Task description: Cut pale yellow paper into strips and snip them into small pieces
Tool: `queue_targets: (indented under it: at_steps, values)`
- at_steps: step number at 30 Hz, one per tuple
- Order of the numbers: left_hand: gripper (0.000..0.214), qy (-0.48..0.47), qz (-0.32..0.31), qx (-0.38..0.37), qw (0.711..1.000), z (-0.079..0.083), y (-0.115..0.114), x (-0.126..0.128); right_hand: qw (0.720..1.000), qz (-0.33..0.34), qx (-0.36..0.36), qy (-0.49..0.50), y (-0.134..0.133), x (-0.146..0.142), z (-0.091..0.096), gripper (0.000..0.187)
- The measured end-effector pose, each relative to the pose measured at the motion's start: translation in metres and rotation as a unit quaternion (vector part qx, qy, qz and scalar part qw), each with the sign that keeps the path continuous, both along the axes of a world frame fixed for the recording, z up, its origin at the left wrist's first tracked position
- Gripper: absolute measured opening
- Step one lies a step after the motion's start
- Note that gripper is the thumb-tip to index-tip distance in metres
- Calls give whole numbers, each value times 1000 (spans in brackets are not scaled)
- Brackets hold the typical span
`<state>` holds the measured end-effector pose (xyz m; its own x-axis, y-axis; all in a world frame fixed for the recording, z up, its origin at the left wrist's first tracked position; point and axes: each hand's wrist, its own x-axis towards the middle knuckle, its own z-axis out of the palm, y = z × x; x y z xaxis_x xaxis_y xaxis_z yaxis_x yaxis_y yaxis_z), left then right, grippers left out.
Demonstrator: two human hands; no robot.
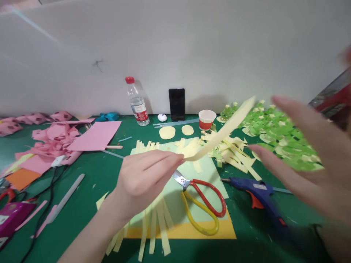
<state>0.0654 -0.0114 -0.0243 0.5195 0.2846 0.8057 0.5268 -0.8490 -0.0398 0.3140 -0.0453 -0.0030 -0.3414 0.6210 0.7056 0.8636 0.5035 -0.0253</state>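
My left hand (149,171) pinches one end of a pale yellow paper strip (219,135), which slants up to the right with its far end free. To the right, my right hand (307,153) is raised and blurred, thumb and fingers apart, with nothing between them. Below the strip lie scissors (204,204) with one red and one yellow handle, resting on a light green paper sheet (219,182). Several cut yellow strips (153,226) spread out beneath my left wrist. A blue glue gun (255,186) lies under my right hand, partly hidden by it.
Green paper pieces with small stars (285,135) cover the back right. A paper cup (207,119), a phone (177,104) and a water bottle (137,104) stand along the wall. Pink paper (95,136) and a dark cable (52,193) lie left.
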Motion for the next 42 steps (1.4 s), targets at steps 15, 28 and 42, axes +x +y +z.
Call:
queue_targets:
  at_steps: [15,28,42]
  values:
    - [9,-12,1,-69,998,5,-11,1,968,205,-137,-47,24,-9,-8,22]
    - [7,-139,142,-186,962,1,8,-9,983,87,-150,-62,23,-4,-20,19]
    - [16,45,-6,-158,986,-29,-27,28,967,167,-180,-63,10,-40,-33,26]
